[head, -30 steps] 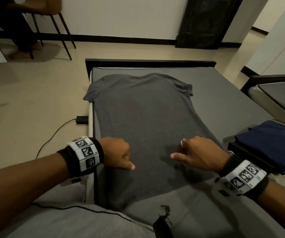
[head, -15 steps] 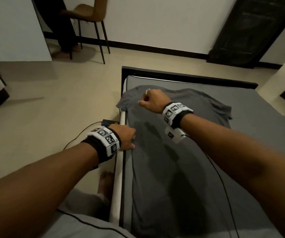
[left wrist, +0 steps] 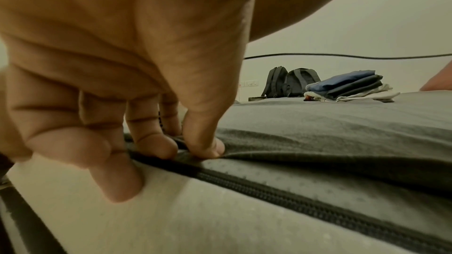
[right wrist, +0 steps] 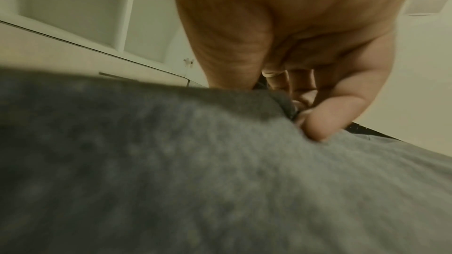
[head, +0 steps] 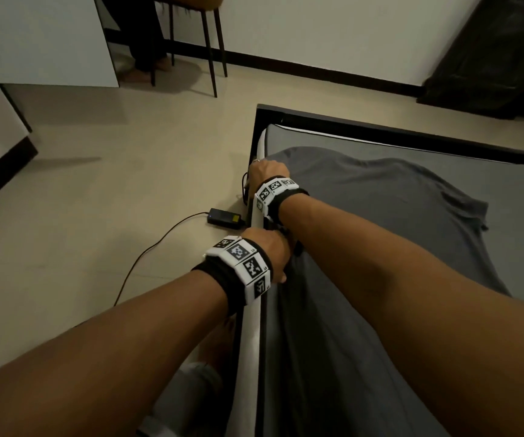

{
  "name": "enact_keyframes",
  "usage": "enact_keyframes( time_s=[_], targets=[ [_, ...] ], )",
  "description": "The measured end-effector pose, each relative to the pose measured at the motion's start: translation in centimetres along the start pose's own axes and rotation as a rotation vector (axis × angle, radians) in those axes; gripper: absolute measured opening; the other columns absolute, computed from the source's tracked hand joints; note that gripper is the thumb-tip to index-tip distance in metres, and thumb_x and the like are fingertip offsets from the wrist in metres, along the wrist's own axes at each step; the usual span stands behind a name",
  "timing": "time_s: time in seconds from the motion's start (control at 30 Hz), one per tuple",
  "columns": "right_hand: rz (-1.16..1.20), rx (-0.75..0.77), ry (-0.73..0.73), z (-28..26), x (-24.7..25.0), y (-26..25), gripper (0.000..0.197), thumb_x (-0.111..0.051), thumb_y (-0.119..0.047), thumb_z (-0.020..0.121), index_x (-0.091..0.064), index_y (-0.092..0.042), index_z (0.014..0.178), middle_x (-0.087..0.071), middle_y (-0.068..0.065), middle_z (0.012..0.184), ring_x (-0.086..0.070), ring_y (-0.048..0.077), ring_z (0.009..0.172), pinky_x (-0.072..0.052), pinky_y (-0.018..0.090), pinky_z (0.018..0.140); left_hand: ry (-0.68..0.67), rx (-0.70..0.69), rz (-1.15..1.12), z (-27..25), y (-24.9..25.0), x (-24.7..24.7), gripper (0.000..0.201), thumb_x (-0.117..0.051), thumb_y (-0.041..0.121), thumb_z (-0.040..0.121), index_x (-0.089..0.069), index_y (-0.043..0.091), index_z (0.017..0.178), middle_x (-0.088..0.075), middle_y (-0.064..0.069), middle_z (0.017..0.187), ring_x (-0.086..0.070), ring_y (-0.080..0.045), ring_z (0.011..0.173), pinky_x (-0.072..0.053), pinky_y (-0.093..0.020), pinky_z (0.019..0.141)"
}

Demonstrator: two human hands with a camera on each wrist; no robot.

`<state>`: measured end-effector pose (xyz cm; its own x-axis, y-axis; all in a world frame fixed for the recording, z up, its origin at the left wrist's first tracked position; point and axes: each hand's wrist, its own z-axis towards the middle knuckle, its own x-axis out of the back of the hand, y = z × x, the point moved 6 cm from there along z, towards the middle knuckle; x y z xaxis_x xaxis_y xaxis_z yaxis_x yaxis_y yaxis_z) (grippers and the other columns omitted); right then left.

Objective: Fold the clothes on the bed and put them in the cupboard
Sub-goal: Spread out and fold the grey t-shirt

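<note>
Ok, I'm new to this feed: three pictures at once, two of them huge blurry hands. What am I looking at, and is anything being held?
There is no machine here: a person with marker bands on both wrists is folding clothes. The wide picture comes from a camera on the head, looking down at both arms. The two close-ups come from cameras on each wrist, looking along the fingers.

A grey T-shirt lies spread on the bed. The left hand pinches its side edge near the mattress edge, seen closely in the left wrist view. The right hand has a grip on the shirt further up that same edge, by the sleeve. Across the bed sits a stack of folded clothes. On the floor lies a black power adapter.
</note>
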<state>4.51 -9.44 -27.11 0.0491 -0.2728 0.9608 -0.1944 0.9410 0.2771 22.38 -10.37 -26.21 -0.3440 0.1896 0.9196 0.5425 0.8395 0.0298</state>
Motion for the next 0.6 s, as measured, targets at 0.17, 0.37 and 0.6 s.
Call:
enact_keyframes(
  time_s=[0.17,0.37,0.6],
  targets=[
    [0.349,-0.144,0.001,0.3,2.2,3.0,0.019,-0.054,-0.021,0.100,-0.064,-0.007,0.108,-0.066,0.010,0.104,-0.062,0.028,0.084,-0.046,0.034,0.070,0.010,-0.017,-0.023,0.3,0.1,0.2,0.054,-0.071,0.046,0.087,-0.052,0.015,0.128,-0.063,-0.006,0.119,-0.063,-0.027,0.107,-0.047,-0.036,0.074],
    [0.891,-0.409,-0.087,-1.1,0.9,12.3,0.032,-0.044,-0.026,0.098,-0.063,-0.001,0.104,-0.065,0.016,0.099,-0.065,0.034,0.090,-0.047,0.034,0.074,0.149,-0.029,0.004,0.1,0.6,1.2,0.042,-0.076,0.037,0.083,-0.052,0.017,0.111,-0.063,-0.004,0.103,-0.066,-0.028,0.097,-0.042,-0.035,0.069],
    [1.048,-0.501,-0.178,-1.5,-3.8,15.6,0.045,-0.051,-0.047,0.094,-0.063,-0.010,0.115,-0.069,0.014,0.113,-0.069,0.033,0.089,-0.060,0.049,0.081,0.122,0.178,-0.399,0.8,0.8,0.9,0.031,-0.055,0.048,0.095,-0.058,0.016,0.094,-0.060,-0.004,0.099,-0.061,-0.028,0.092,-0.048,-0.034,0.075]
  ],
)
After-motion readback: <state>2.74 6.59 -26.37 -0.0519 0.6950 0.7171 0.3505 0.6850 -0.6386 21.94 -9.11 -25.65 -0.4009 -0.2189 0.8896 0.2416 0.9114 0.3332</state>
